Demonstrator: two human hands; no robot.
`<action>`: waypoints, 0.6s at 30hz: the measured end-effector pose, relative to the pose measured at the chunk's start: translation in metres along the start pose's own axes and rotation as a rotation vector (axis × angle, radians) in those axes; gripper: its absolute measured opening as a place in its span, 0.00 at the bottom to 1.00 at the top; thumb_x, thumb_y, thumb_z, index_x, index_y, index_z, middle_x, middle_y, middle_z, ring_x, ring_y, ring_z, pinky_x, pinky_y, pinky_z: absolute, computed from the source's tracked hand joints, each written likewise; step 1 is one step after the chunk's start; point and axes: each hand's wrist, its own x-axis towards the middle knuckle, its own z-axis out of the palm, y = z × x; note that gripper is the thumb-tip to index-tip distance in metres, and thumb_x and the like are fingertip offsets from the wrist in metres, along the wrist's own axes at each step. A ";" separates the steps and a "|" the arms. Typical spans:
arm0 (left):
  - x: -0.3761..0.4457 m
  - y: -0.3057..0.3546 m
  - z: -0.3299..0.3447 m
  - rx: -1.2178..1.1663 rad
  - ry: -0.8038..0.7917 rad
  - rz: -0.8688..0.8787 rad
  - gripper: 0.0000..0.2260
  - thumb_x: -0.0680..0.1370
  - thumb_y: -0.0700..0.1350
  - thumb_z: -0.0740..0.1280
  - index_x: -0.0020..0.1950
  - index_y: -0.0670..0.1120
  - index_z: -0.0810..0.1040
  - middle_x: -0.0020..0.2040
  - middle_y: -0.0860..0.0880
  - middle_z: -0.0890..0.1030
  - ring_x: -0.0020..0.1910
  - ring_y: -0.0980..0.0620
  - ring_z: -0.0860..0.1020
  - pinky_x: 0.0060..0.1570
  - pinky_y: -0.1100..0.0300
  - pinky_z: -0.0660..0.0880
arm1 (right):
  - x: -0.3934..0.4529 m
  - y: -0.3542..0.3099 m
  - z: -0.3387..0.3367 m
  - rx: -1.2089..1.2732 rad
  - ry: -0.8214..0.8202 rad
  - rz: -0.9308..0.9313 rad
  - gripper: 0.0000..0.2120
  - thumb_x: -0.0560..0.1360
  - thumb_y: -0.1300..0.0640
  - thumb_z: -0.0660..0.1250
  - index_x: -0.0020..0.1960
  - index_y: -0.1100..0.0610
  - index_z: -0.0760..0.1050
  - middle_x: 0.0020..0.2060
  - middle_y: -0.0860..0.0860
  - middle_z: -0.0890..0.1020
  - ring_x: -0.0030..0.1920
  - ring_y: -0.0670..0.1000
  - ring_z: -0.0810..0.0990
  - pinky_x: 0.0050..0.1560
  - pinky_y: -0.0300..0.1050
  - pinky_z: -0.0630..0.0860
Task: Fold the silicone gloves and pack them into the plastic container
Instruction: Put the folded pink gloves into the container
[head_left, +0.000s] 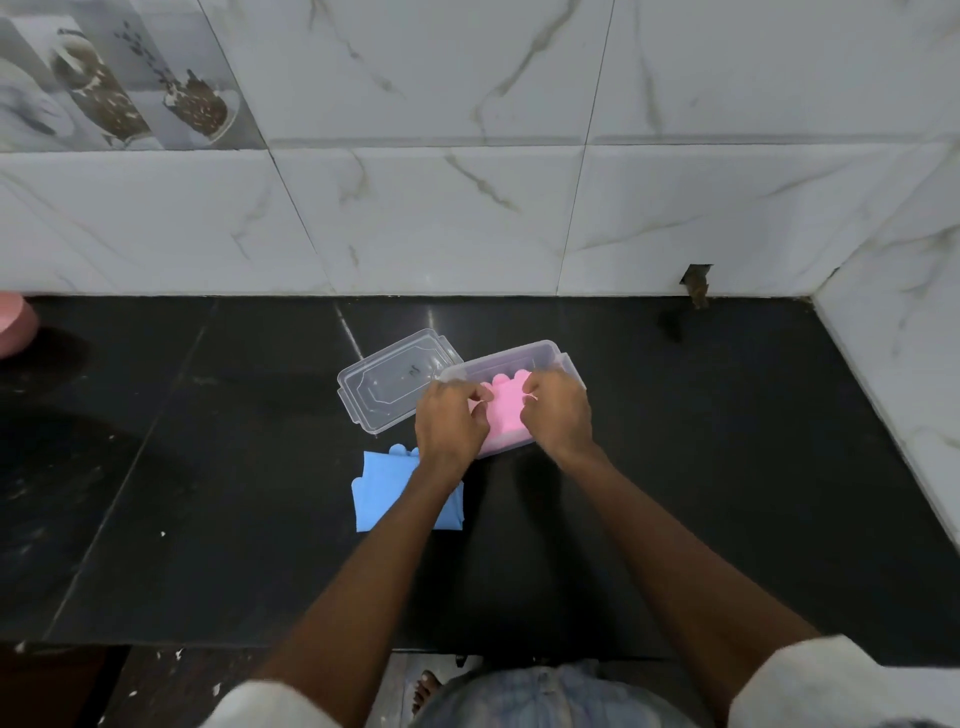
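Note:
A folded pink silicone glove (505, 410) lies inside the clear plastic container (540, 358) on the black countertop. My left hand (450, 421) pinches the glove's left edge and my right hand (556, 413) pinches its right edge, both over the container. The glove's fingertips point toward the wall. A folded blue silicone glove (379, 493) lies flat on the counter near the container's front left, partly hidden under my left forearm. The container's clear lid (389, 382) lies upside down just left of the container, touching it.
A marble-tiled wall (467, 218) runs along the back and a side wall (893, 374) closes the right. A pink object (15, 322) shows at the far left edge. The counter's front edge (311, 647) is near my body.

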 end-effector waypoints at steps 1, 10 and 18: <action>-0.011 -0.003 -0.004 -0.112 0.032 -0.030 0.08 0.79 0.42 0.73 0.54 0.51 0.90 0.53 0.54 0.88 0.54 0.52 0.83 0.59 0.52 0.82 | -0.012 -0.004 0.002 0.056 0.088 -0.036 0.07 0.71 0.68 0.71 0.43 0.59 0.85 0.43 0.53 0.85 0.45 0.55 0.83 0.45 0.50 0.82; -0.068 -0.033 -0.035 -0.439 -0.013 -0.053 0.06 0.80 0.41 0.70 0.52 0.50 0.87 0.48 0.56 0.87 0.48 0.56 0.84 0.53 0.54 0.82 | -0.086 -0.057 0.027 0.242 0.062 -0.067 0.03 0.77 0.61 0.70 0.46 0.58 0.83 0.44 0.51 0.84 0.46 0.50 0.81 0.47 0.44 0.81; -0.098 -0.108 -0.059 -0.069 0.070 -0.431 0.21 0.75 0.50 0.75 0.67 0.51 0.78 0.67 0.49 0.76 0.67 0.45 0.75 0.65 0.46 0.74 | -0.128 -0.054 0.070 0.332 -0.196 0.304 0.16 0.73 0.47 0.76 0.52 0.56 0.79 0.48 0.51 0.82 0.48 0.53 0.81 0.47 0.46 0.76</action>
